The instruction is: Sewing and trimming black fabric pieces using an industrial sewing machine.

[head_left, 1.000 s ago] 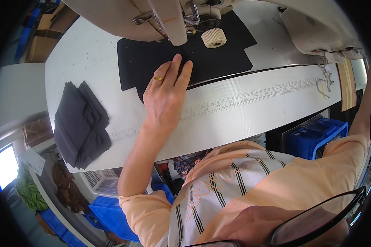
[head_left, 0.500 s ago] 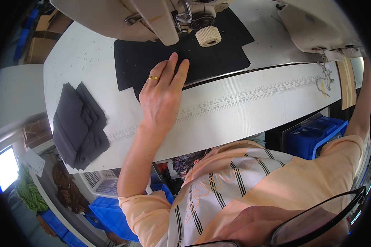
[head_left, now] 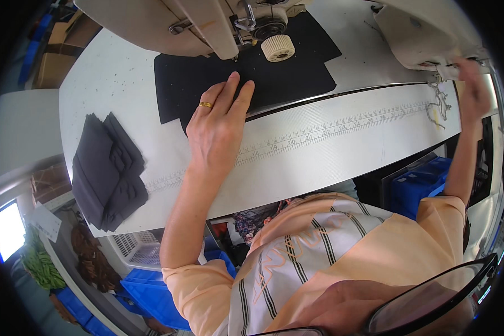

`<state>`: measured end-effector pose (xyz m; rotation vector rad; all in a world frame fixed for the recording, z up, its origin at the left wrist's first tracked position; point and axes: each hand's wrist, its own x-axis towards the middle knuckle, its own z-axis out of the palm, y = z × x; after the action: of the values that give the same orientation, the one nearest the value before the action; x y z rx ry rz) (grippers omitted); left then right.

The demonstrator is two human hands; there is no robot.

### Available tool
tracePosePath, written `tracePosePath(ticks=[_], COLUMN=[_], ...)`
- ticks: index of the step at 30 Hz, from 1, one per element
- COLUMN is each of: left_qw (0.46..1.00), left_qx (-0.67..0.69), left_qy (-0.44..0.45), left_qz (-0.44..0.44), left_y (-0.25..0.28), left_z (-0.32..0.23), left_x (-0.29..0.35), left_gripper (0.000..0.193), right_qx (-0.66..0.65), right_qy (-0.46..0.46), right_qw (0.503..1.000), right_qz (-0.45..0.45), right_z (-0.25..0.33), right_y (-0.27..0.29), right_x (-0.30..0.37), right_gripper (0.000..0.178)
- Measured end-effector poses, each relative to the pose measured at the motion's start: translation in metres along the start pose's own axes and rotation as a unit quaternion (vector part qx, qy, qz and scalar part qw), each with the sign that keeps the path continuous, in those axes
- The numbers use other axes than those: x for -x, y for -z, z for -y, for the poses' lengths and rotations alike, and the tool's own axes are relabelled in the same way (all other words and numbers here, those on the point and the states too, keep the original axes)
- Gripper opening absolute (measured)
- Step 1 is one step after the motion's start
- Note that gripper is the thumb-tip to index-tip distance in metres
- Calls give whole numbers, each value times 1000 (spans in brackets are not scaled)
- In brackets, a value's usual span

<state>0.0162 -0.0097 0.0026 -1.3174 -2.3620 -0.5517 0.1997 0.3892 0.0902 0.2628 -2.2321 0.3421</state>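
A black fabric piece [head_left: 302, 70] lies flat beneath the head of a sewing machine [head_left: 207, 28]. My left hand [head_left: 215, 126], with a gold ring on one finger, rests on its near edge. The fingers are stretched out and lie flat on the cloth, just short of the needle area. Over at the far right, my right hand [head_left: 474, 87] is raised beside the machine's right end [head_left: 431, 33]. Motion blurs it, so its fingers and anything in them cannot be made out.
Folded dark grey fabric pieces [head_left: 106, 173] lie on the left of the white table [head_left: 319, 151], which has a printed ruler strip. Loose threads [head_left: 439, 106] sit near its right end. Below are a white basket [head_left: 137, 249] and blue bins [head_left: 151, 291].
My right hand has come into view at the far right, up beside the machine's end. My left hand and the black fabric have hardly shifted.
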Motion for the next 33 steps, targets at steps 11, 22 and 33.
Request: tracePosePath(ticks=[11,22,33], left_qw=[1000,999,995], left_qx=[0,21,-8], left_qy=[-5,21,-47], left_qz=[17,44,91], left_y=[-3,-5,58], left_z=[8,6,-29], left_x=[-1,-2,46], left_gripper=[50,46,36], right_qx=[-42,-51,-44], right_qy=[-244,-261,-274], right_qw=[950,950,949], right_qz=[189,164,147], right_z=[23,27,20], right_y=[-103,-101,-105], right_x=[32,38,40], right_gripper=[27,21,22])
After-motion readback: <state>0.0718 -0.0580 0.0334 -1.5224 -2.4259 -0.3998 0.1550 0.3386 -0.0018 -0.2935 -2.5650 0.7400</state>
